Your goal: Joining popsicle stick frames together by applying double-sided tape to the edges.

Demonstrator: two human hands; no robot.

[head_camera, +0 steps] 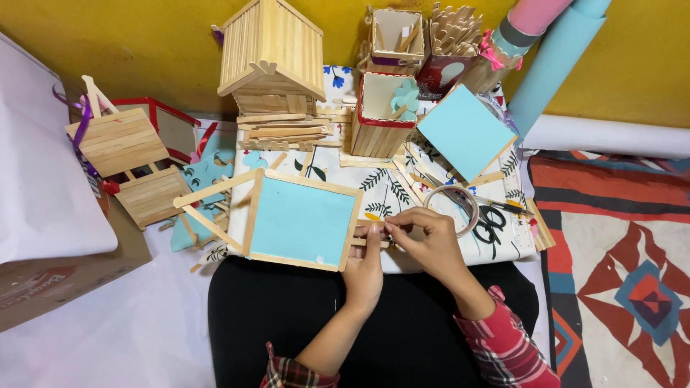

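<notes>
A square frame (302, 219) of pale wooden sticks, filled with light-blue paper, lies flat and slightly tilted at the near edge of the leaf-patterned cloth. Sticks jut from its left corner. At its right edge a short stick (370, 243) lies crosswise, pinched between fingertips.
</notes>
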